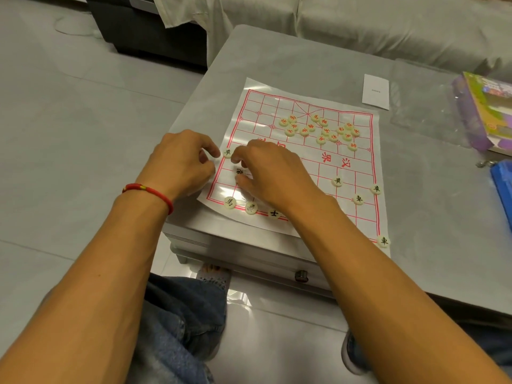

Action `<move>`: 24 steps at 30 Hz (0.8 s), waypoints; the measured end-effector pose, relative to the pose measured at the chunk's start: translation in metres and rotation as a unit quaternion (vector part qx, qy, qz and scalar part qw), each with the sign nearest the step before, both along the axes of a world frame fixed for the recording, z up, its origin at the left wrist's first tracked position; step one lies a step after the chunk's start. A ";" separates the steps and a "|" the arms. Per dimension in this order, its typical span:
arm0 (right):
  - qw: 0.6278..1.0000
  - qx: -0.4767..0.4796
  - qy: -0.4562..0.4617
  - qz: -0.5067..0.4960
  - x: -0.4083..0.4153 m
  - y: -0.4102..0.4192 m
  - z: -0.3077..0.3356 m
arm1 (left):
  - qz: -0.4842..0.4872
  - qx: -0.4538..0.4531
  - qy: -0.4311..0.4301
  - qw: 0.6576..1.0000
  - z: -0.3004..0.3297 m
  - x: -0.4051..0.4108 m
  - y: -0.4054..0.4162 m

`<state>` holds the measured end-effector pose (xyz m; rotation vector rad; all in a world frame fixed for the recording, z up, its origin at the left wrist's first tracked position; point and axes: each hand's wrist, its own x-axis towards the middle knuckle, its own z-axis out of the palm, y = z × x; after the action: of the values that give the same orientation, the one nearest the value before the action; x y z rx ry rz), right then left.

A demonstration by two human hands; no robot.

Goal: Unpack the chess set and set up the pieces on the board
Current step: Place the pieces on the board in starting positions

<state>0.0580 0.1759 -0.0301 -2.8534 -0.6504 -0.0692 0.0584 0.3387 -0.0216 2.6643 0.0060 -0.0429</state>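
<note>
A paper chess board (357, 162) with red lines lies on the grey table (291, 65). Several red-lettered pieces (321, 130) lie bunched on its far half. Black-lettered pieces stand on the near half: one at the left edge (227, 153), a near-edge row (230, 202), others at the right (358, 199) and one at the near right corner (383, 240). My right hand (271, 173) has its fingers curled over a black piece (239, 171), thumb just below it. My left hand (182, 159) is curled, index tip beside the left-edge piece; its palm is hidden.
A white card (375, 91) lies beyond the board. A colourful box in clear wrap (482, 106) and a blue object (502, 189) sit at the table's right. A sofa with pale cloth (360, 18) stands behind. A drawer knob (301, 275) faces my knees.
</note>
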 end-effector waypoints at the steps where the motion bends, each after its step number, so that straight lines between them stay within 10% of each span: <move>1: 1.000 0.009 0.001 -0.001 -0.005 -0.005 0.002 | -0.004 -0.001 -0.002 1.000 0.000 0.000 -0.001; 24: 0.984 0.055 0.067 -0.154 -0.057 -0.125 0.010 | -0.061 0.010 -0.008 0.998 0.001 -0.005 -0.029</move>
<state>0.0009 0.0507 -0.0203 -2.7954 -0.1698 0.0369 0.0531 0.3097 -0.0208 2.6810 -0.1633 -0.0608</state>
